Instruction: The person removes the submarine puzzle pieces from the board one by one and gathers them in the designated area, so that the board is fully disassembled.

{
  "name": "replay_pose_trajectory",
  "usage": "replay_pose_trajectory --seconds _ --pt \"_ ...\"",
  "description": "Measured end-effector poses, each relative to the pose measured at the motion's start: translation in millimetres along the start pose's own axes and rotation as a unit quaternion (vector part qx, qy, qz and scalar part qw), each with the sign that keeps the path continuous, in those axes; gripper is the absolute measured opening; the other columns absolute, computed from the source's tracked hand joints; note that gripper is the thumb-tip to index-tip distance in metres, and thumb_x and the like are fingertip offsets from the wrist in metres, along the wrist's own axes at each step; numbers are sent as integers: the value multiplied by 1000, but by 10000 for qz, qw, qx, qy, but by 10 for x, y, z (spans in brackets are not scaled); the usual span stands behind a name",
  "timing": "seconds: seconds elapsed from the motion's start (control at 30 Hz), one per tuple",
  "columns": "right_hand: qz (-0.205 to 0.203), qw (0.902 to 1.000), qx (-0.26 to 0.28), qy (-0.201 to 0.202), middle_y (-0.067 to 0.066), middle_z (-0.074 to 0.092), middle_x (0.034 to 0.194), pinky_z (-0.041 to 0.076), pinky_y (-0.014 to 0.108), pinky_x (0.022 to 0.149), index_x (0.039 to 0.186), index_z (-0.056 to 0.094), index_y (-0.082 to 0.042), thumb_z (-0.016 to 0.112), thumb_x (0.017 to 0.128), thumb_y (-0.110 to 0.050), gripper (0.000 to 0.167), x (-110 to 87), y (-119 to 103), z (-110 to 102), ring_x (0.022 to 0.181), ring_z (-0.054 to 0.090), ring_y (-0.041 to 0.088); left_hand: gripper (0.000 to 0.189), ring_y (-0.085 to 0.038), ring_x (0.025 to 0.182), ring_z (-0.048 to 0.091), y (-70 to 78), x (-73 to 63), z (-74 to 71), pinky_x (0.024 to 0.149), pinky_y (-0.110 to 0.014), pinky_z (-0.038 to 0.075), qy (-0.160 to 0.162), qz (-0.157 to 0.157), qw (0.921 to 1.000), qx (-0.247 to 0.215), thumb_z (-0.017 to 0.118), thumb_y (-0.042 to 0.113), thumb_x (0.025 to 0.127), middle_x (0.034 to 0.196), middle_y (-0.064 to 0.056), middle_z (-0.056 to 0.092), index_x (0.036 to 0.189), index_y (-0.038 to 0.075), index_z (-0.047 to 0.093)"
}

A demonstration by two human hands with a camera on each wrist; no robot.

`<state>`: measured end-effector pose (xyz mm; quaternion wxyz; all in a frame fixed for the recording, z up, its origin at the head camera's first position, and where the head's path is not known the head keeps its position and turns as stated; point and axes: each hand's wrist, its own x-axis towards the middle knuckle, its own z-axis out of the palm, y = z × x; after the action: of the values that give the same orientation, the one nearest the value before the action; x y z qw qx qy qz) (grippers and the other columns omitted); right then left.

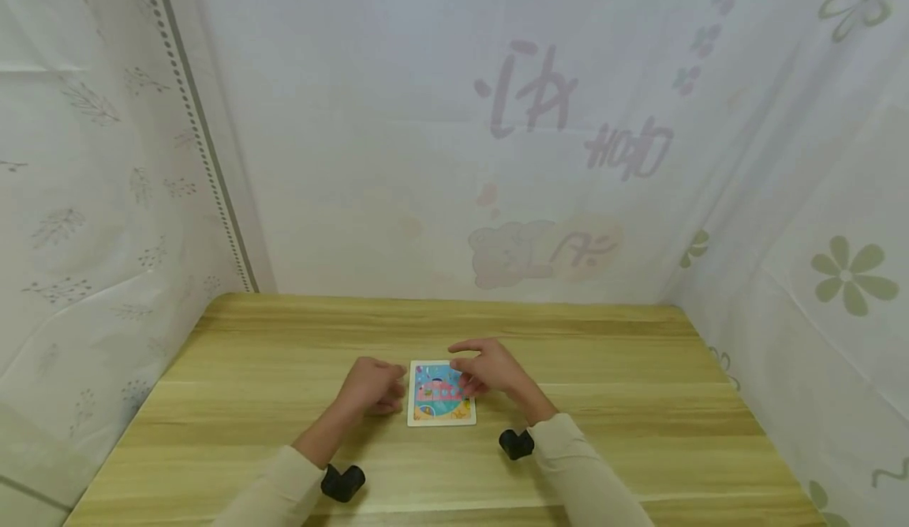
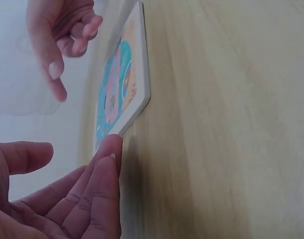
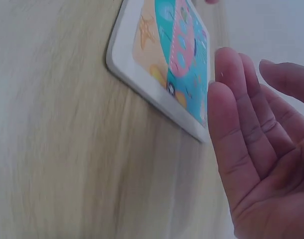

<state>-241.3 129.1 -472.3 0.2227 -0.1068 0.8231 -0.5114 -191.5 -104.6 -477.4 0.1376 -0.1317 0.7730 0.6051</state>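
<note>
A small square picture board [image 1: 435,402] with a white frame lies flat on the table, showing a pink submarine in a blue sea with sand and starfish. Just off its left edge is my left hand [image 1: 372,386], fingers loosely bent and holding nothing. In the left wrist view those fingertips [image 2: 112,144] overlap a corner of the board [image 2: 142,59]. My right hand [image 1: 490,369] hovers over the board's upper right part, index finger stretched out. The right wrist view shows this hand [image 3: 266,139] with relaxed fingers and nothing in the palm, beside the board's edge.
The wood-grain table [image 1: 284,345] runs back to a pale printed curtain [image 1: 369,156], with more patterned cloth [image 1: 92,196] along the sides. A black wrist device [image 1: 343,483] sits at my left cuff and another black device [image 1: 516,444] at the right.
</note>
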Motion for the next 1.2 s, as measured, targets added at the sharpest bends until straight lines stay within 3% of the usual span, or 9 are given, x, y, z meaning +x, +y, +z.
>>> replay_pose_trajectory --seconds 0.37,0.63,0.93,1.2 --pt "64 9997 215 -120 9 66 59 54 28 44 128 63 -8 64 93 -19 36 112 -16 188 48 64 16 34 -16 52 63 20 -21 83 52 -28 56 -106 -53 9999 54 58 16 94 76 -14 68 117 -9 62" --pt "283 9990 335 -116 7 61 55 51 26 40 123 66 -13 64 93 -17 31 168 51 289 43 60 15 29 -17 56 60 13 10 127 51 -26 53 -121 106 9992 352 60 12 91 76 -11 66 114 -6 65" --pt "149 9998 -26 -111 8 61 55 51 26 38 120 69 -16 64 92 -15 28 197 79 374 39 58 15 38 -16 55 58 -9 42 181 48 -24 48 -56 182 9984 533 61 6 85 70 -8 63 121 -6 62" --pt "167 9989 -423 -122 7 61 55 51 27 38 122 68 -19 64 93 -16 29 213 66 422 38 56 13 42 -15 52 60 -11 23 189 46 -24 49 103 217 9942 1047 66 4 81 63 -6 63 122 -1 62"
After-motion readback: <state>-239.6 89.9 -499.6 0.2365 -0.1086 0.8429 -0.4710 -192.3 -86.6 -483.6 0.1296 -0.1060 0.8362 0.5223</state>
